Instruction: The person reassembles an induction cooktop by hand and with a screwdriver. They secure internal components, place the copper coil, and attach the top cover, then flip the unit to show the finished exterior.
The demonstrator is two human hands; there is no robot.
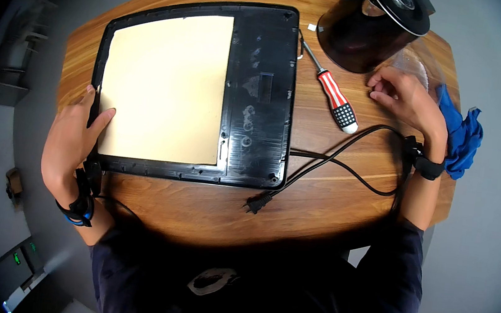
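Head view: left hand (71, 141) steadies flat black panel (209, 89), long axis left-right.

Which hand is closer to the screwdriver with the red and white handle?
Right. The right hand rests just beside the screwdriver; the left hand is far across, on the black panel's edge.

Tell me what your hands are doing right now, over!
Left hand flat on the black panel's edge, holding nothing. Right hand empty, resting by the dark jug. Screwdriver lying untouched between them. Power cord loose across the table.
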